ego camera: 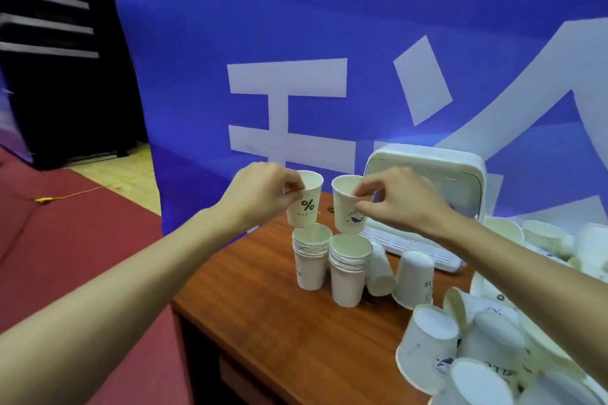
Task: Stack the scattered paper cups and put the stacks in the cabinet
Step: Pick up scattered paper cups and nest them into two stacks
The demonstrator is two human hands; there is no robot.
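Wooden desk top (263, 306) fills the lower middle of the view. A tall blue board (296, 43) with large white characters stands behind it, from 11 to 3 o'clock. Red carpet (82, 240) covers the floor at 8 o'clock, with a thin yellow cable (82, 192) lying across it. Dark shelving (49, 43) stands at 10 o'clock.

Near the centre, the left hand (260, 197) pinches the rim of an upright percent-sign cup (307, 207) between thumb and fingertips. The cup's base is right at the mouth of the left stack (311, 260). Just beside it, the right hand (394, 200) pinches the rim of an upright emblem cup (350, 210) in the same way, its base at the mouth of the right stack (348, 270). It is unclear whether either held cup touches the stack below it. The two stacks stand side by side on the desk, just below centre.

Toward 4 o'clock from the stacks, a fallen cup (378, 270) leans against the right stack, and an upside-down cup (413, 276) stands next to it. A heap of loose cups (477, 355) spreads from 3 to 5 o'clock. A white appliance (460, 174) sits at 2 o'clock, behind the right hand.
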